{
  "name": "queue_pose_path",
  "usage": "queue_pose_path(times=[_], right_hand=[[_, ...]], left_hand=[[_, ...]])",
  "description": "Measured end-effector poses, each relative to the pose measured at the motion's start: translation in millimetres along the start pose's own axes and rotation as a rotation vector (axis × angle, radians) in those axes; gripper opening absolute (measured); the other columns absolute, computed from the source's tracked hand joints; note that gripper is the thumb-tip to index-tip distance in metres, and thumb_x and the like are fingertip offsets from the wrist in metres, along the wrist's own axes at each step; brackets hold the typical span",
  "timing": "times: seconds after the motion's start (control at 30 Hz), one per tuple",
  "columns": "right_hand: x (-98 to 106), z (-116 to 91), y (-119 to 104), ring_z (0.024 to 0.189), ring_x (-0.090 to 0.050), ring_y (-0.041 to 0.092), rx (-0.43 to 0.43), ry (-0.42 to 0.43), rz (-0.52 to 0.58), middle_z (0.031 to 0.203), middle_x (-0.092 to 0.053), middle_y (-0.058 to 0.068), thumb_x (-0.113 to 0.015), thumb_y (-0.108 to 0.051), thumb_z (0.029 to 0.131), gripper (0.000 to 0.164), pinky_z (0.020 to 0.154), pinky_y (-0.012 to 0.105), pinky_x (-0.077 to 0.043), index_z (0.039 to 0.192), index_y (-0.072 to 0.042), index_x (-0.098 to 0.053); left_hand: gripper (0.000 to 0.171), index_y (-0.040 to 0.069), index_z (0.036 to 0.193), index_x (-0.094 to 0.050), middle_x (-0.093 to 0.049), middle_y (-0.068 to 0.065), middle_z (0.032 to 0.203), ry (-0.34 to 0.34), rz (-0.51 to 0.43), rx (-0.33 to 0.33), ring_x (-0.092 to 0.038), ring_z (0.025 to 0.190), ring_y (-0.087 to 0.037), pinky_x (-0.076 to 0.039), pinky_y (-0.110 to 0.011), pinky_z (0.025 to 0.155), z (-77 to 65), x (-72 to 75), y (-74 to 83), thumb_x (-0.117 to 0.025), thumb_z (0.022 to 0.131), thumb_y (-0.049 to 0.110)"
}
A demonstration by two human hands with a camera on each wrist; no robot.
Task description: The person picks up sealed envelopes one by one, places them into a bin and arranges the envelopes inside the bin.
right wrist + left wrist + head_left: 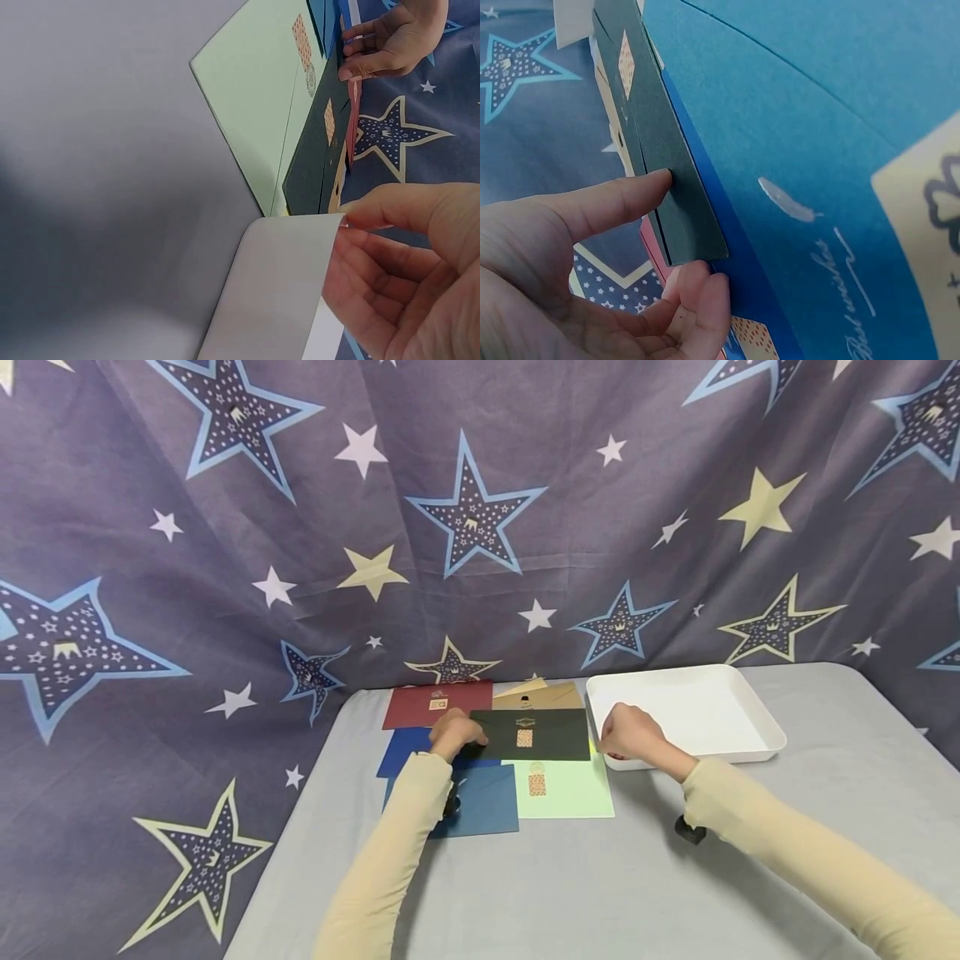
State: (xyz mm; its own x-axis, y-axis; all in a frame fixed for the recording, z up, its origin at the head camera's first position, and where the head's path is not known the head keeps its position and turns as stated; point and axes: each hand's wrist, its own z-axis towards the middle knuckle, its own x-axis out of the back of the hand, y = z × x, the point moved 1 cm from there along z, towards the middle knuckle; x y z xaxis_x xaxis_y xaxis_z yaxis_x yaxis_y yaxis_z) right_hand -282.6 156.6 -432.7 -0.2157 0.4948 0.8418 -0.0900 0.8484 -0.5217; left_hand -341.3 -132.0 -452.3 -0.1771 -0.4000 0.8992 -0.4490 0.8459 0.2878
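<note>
The dark green envelope (557, 728) lay under the thumb of the left hand (455, 732), which seemed to me to pinch its end. Its long axis ran rightward from those fingers, so the left was the nearer hand; the far end stopped just beside the right hand (630, 732), which gripped the rim of the white tray (697, 710). From the head, knuckles hid both grips; the left wrist view showed the thumb across the envelope's face, the right wrist view the pinched rim.
</note>
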Motion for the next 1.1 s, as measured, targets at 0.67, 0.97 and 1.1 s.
queue_pose_path(times=[0.67, 0.97, 1.1], right_hand=[[38.9, 11.5, 9.2, 0.065, -0.072, 0.019, 0.020, -0.157, 0.008, 0.074, -0.075, 0.010, -0.073, -0.014, 0.087, 0.015, 0.062, 0.030, -0.058, 0.087, 0.000, -0.076], [108.2, 9.3, 47.0, 0.068, -0.068, 0.021, -0.033, -0.069, -0.212, 0.072, -0.072, 0.006, -0.071, -0.017, 0.087, 0.013, 0.060, 0.034, -0.049, 0.086, -0.005, -0.077], [129.8, 4.7, 71.6, 0.065, -0.062, 0.022, -0.062, -0.015, -0.264, 0.066, -0.067, 0.005, -0.066, -0.012, 0.085, 0.012, 0.059, 0.039, -0.046, 0.076, -0.008, -0.073]], left_hand=[[0.045, 0.007, 0.093, -0.070, -0.048, -0.003, 0.070, 0.050, -0.033, -0.035, -0.042, 0.059, -0.017, -0.030, -0.029, 0.050, 2.3, -6.5, 0.6, -0.092, 0.072, 0.040], [0.051, 0.006, 0.099, -0.070, -0.052, -0.003, 0.077, 0.062, -0.068, -0.021, -0.045, 0.066, -0.018, -0.034, -0.029, 0.054, -2.3, -3.8, 0.8, -0.093, 0.070, 0.041], [0.051, 0.006, 0.101, -0.070, -0.055, -0.004, 0.081, 0.072, -0.098, -0.039, -0.047, 0.070, -0.018, -0.037, -0.030, 0.057, -4.0, -1.2, -1.8, -0.093, 0.070, 0.040]])
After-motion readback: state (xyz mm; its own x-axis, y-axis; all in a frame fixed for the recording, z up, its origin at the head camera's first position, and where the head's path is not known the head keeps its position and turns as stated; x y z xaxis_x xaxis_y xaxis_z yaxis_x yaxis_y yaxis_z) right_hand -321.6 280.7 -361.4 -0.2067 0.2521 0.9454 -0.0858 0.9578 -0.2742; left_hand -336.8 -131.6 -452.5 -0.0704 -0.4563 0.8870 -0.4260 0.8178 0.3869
